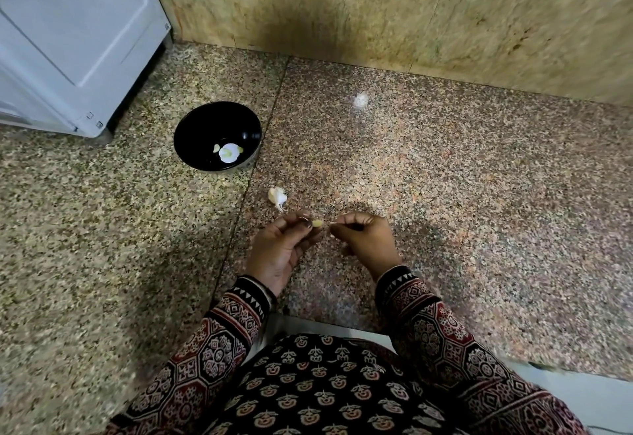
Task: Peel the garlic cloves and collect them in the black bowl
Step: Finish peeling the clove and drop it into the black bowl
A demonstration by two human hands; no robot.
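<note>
Head view: left hand pinches a garlic clove; right hand pinches its skin. Black bowl sits beyond the left hand. A slippery clove could pop free.

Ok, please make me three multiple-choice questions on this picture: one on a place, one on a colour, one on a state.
1. Where does the garlic bulb lie?
A on the white appliance
B on the floor, apart from the bowl
C on the person's lap

2. Which colour is the bowl?
A black
B white
C red

3. What is the left hand doing?
A lying flat on the floor
B hanging idle
C pinching a garlic clove

Key:
1 B, the bulb rests on bare floor between the bowl and the hands.
2 A, its wall and rim are black.
3 C, the clove sits at its fingertips.
</note>
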